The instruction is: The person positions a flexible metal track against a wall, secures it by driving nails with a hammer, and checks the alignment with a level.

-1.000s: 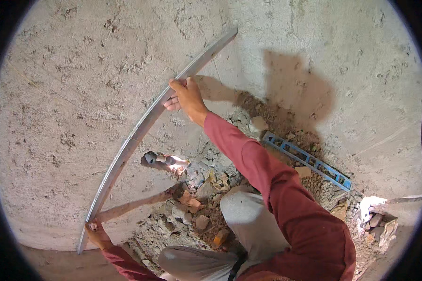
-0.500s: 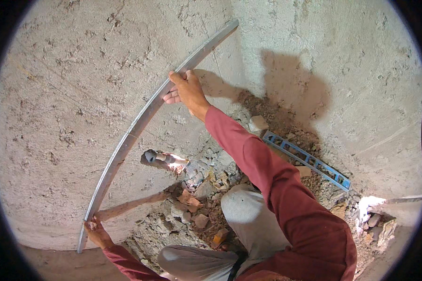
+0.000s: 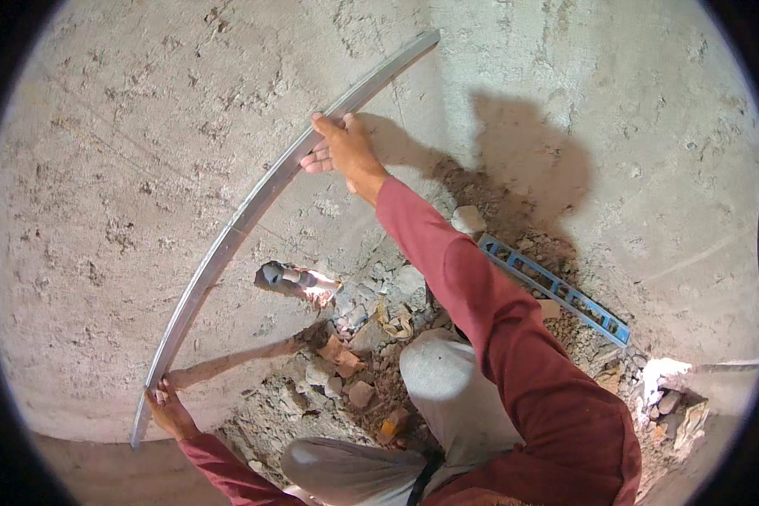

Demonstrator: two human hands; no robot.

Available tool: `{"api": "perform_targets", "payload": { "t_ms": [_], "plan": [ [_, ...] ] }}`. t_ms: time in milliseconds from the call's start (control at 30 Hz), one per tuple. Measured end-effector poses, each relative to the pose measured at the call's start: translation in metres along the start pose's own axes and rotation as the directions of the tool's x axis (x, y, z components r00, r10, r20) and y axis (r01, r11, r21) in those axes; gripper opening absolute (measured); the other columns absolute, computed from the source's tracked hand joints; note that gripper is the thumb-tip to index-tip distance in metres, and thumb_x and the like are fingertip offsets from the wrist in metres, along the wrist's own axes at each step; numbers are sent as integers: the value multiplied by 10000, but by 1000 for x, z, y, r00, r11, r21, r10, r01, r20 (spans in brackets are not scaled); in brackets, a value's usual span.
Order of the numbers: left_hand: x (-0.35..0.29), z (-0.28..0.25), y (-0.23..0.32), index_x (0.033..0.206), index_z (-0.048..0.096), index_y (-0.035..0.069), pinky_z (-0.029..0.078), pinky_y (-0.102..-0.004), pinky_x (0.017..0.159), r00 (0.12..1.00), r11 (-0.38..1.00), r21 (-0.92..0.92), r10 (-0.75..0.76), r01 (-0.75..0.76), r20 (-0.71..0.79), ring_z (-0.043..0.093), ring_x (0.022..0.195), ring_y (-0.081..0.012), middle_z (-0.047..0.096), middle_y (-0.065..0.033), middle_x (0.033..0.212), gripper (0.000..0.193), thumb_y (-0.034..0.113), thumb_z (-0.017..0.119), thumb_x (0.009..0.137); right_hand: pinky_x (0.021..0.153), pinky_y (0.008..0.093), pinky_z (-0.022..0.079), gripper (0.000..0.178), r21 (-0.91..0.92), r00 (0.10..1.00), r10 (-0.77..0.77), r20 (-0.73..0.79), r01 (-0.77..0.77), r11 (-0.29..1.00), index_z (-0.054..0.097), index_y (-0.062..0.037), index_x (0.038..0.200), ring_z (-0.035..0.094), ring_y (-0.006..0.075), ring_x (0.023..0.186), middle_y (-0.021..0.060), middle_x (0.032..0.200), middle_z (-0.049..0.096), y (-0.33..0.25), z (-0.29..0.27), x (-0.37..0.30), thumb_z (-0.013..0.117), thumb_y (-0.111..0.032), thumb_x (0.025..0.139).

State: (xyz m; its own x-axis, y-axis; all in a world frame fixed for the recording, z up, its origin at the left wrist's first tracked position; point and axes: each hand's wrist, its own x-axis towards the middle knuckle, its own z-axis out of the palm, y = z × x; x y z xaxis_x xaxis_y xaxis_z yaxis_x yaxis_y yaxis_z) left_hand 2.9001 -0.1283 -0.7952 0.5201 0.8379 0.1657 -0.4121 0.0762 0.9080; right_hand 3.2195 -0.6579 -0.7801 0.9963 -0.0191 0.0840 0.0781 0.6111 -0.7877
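A long silver metal straightedge [image 3: 227, 237] lies slanted against the rough plastered wall, bowed by the lens, with its far end near the room corner. My left hand [image 3: 169, 410] is closed on it close to its lower left end. Farther up, my right hand [image 3: 343, 152] grips the same bar, with the thumb on its upper side and the other fingers underneath. Below the bar, a hole in the wall shows a grey pipe end [image 3: 274, 273], brightly lit at one side.
A blue spirit level [image 3: 557, 290] leans on the rubble at the foot of the right wall. Broken stones and brick pieces [image 3: 341, 357] cover the ground before my knees [image 3: 443, 371]. At the lower right, another lit hollow [image 3: 668, 375] holds rubble.
Both hands have shifted the straightedge slightly: its upper end is a little farther right and higher, its lower end slightly left and higher. The grip stays the same.
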Motion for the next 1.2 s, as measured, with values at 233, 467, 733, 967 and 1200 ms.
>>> {"api": "perform_targets", "payload": {
  "t_ms": [233,467,733,967,1200],
  "plan": [
    [18,0,-4,1341,448,-56,531,-417,1019,997,996,-56,-67,65,-43,567,1074,-330,510,-211,1194,368,120,508,1023,571,359,618,487,-41,1000,21,-19,-22,999,448,113,1138,705,306,697,217,904,566,-2,-1,2,626,-304,958],
    [28,-24,1,1322,518,11,551,-393,988,999,997,-74,10,-8,36,580,1052,-278,525,-180,1155,362,205,543,1018,589,375,620,510,-63,999,36,-32,-38,997,441,100,1143,705,305,702,204,913,553,-7,6,-3,643,-326,946],
    [19,-2,1,1317,517,2,552,-406,988,998,998,-53,-29,26,-59,580,1046,-277,516,-169,1144,364,194,561,1010,501,345,606,481,-32,998,1,-62,-3,999,424,106,1122,693,273,615,195,869,551,-3,3,2,634,-287,942],
    [1,12,-2,1351,498,6,554,-409,974,994,999,-39,-28,24,-109,565,1041,-278,458,-184,1215,366,160,523,1020,552,348,614,540,-69,999,12,-45,-15,997,416,125,1167,694,277,650,189,883,543,-3,3,0,630,-320,949],
    [26,-21,2,1385,468,22,557,-396,964,1000,999,-33,26,-27,-16,561,1025,-284,463,-184,1182,426,230,533,1019,595,367,617,568,-76,999,20,-35,-23,997,412,131,1187,694,301,701,195,885,537,-4,13,-8,633,-336,952]
  ]
}}
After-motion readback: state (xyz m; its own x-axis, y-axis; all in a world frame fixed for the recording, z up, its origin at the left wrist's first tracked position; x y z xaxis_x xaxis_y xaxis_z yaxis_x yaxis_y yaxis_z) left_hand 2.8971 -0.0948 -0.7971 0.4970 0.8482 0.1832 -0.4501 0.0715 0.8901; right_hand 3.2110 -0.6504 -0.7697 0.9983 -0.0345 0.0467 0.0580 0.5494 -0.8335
